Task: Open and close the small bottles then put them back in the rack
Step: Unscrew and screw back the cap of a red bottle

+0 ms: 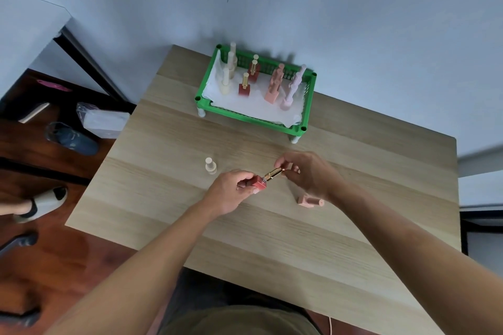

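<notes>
Mid-frame, the left hand [231,193] grips the red bottle [258,182] while the right hand [307,174] pinches its gold cap [273,173] — twisting, I'd judge; afterwards it belongs in the green rack [254,117], upper centre.

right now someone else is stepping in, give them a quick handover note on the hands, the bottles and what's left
Left hand grips the red bottle by its body, above the table.
Right hand pinches its gold cap, which sits at the neck; whether it is coming off or going on cannot be told.
Cream bottle stands upright on the table, left of the hands. Pink bottle lies on its side under the right wrist.
Green rack at the far edge holds the other bottles.
Left: finish the red bottle and return all three to the rack.
</notes>
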A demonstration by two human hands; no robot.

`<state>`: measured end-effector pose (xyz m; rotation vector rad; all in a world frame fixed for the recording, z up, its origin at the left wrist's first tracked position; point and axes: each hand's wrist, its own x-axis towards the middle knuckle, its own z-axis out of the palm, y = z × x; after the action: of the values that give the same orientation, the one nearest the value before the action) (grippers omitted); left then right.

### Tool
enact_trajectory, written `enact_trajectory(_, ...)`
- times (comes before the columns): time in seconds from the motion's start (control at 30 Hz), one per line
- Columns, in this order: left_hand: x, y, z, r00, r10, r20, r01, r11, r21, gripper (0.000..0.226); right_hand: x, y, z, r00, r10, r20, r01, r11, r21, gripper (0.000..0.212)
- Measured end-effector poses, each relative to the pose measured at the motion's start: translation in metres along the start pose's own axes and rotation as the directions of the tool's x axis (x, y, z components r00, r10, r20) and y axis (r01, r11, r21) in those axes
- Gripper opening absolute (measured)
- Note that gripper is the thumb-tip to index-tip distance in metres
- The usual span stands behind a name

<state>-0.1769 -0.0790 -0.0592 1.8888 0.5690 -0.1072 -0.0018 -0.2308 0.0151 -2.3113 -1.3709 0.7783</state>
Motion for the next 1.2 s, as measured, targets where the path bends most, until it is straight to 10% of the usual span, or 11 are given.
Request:
enact_trajectory(0.6, -0.003, 0.007, 0.002, 0.998, -0.01, -0.054, 0.005, 0.995, -0.097, 0.031, 0.009, -0.007, -0.001, 0.997, 0.071, 0.037, -0.066, 0.991, -0.117, 0.057)
enact_trajectory(0.97, -0.007, 0.003, 0.002, 0.998, -0.026, -0.06, 0.019, 0.994, -0.11, 0.03, 0.003, -0.006, -0.002, 0.999, -0.024, 0.039, 0.026, 0.998, -0.06, 0.014)
enact_trajectory(1.2, -0.012, 0.007, -0.001, 0.997, 0.019, -0.074, -0.03, 0.988, -0.151, 0.028, 0.009, -0.011, 0.008, 0.997, 0.075, 0.005, -0.073, 0.983, -0.168, 0.057)
